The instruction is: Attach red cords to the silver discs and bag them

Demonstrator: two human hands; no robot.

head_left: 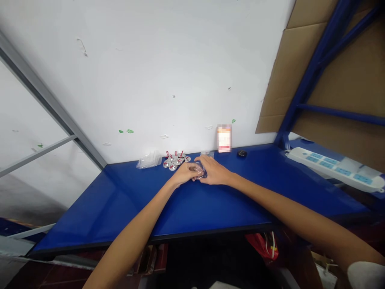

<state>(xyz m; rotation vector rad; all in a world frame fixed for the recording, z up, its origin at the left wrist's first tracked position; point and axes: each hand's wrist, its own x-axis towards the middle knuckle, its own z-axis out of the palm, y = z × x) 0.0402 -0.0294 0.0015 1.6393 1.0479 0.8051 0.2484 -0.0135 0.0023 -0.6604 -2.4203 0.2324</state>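
Observation:
My left hand (pixel 184 174) and my right hand (pixel 213 170) meet over the blue table, both closed on a small clear plastic bag (pixel 199 170). Something inside the bag is partly covered by my fingers, and I cannot make out what it is. Just behind my left hand lies a pile of round silvery metal discs (pixel 173 161) with red loops. To the left of the pile rests a stack of clear plastic bags (pixel 149 159). Another flat clear bag (pixel 208 153) lies behind my right hand.
A blurred upright card or box (pixel 224 138) leans at the white wall (pixel 168 72). Right of it sits a small black object (pixel 242 153). A white power strip (pixel 335 168) runs beyond the right side of the blue table (pixel 120 208), near a blue metal frame (pixel 303 88).

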